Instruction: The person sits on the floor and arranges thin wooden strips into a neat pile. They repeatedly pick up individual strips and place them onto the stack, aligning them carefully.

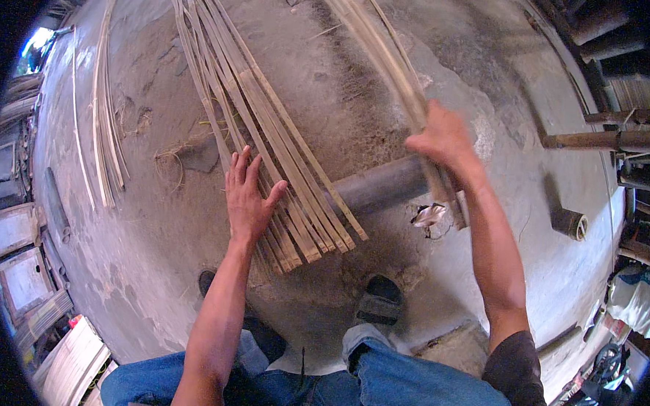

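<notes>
A fan of long, flat bamboo strips (288,138) slants across the floor in front of me, its near ends evenly cut. My left hand (248,203) lies on the left side of these strips, fingers and thumb spread. To the right, my right hand (446,139) is closed around a second bundle of bamboo strips (381,51). That bundle runs from the upper edge down past my hand and is smeared by motion. A dark round pole (385,185) lies crosswise on the floor, with the fanned strips resting over its left part.
More thin strips (103,110) lie on the floor at far left. A short cut tube (570,223) stands out at right. Stacked bamboo poles (586,138) line the right side, and framed panels (16,229) lean at left. A torn silvery scrap (429,214) lies beside the pole.
</notes>
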`<action>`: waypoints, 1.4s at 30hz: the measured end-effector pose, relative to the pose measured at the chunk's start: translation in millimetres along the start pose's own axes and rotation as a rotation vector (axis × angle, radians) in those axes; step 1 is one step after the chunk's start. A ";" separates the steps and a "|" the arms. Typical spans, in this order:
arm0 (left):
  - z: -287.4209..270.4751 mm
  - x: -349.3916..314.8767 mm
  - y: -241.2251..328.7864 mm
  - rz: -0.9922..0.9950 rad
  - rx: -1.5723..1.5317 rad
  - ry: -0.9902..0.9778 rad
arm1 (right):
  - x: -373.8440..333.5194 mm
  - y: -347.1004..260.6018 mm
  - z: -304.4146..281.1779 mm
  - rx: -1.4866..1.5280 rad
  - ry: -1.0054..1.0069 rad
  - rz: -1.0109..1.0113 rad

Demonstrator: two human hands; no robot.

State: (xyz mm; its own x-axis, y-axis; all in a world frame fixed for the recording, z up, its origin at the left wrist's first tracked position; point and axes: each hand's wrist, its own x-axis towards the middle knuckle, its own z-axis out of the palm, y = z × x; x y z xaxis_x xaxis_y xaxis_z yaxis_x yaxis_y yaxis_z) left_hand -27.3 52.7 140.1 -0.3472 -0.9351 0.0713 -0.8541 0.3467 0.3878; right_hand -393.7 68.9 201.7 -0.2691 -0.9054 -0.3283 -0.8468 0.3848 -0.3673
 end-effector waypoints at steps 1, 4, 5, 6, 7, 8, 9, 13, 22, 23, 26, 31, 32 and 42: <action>1.3 0.3 0.4 0.000 0.000 -0.002 | -9.3 -9.7 8.6 0.061 -0.020 -0.025; 8.3 0.3 -1.1 0.016 0.021 -0.001 | -50.1 -35.3 29.3 -0.178 0.167 -0.097; 9.2 0.8 -2.0 0.017 0.020 -0.001 | -69.1 -51.7 24.8 -0.209 0.189 -0.138; 7.0 0.1 -6.2 0.012 0.028 0.003 | -89.6 -75.1 13.0 -0.231 0.212 -0.190; 9.2 0.1 -5.8 0.015 0.019 0.001 | -111.4 -94.7 -1.1 -0.111 0.145 -0.266; 11.7 -0.3 -4.6 0.023 0.009 0.000 | -134.4 -116.7 -15.1 -0.125 0.055 -0.323; 13.9 0.0 -4.0 0.032 -0.003 0.000 | -157.8 -133.3 -22.0 -0.170 0.011 -0.404; 6.3 -0.6 -6.8 0.037 0.018 0.012 | -203.8 -162.6 -43.8 -0.140 -0.044 -0.634; 3.4 1.6 4.3 0.035 0.009 0.015 | -92.6 101.6 33.3 0.115 0.215 0.057; 3.0 1.2 0.6 0.031 0.013 0.016 | -94.4 107.3 50.2 0.135 0.174 0.043; 9.5 0.0 1.0 0.034 0.002 0.004 | -96.6 122.6 70.6 0.069 0.243 0.213; 1.5 -0.9 -8.0 0.020 0.027 0.017 | -140.3 56.7 24.8 0.723 0.415 0.261; 0.9 -1.3 -9.9 0.013 0.030 0.018 | -145.5 53.2 36.6 0.727 0.397 0.240; 7.7 0.2 -1.1 0.042 0.024 0.028 | -210.1 17.5 125.8 1.489 0.403 0.721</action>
State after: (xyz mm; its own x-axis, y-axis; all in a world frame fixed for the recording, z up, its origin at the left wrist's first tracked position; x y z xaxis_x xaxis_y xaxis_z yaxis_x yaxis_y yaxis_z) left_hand -29.4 52.7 132.6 -0.3721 -0.9214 0.1126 -0.8484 0.3868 0.3615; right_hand -294.2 288.4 154.8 -0.6665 -0.3798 -0.6415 0.5576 0.3172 -0.7671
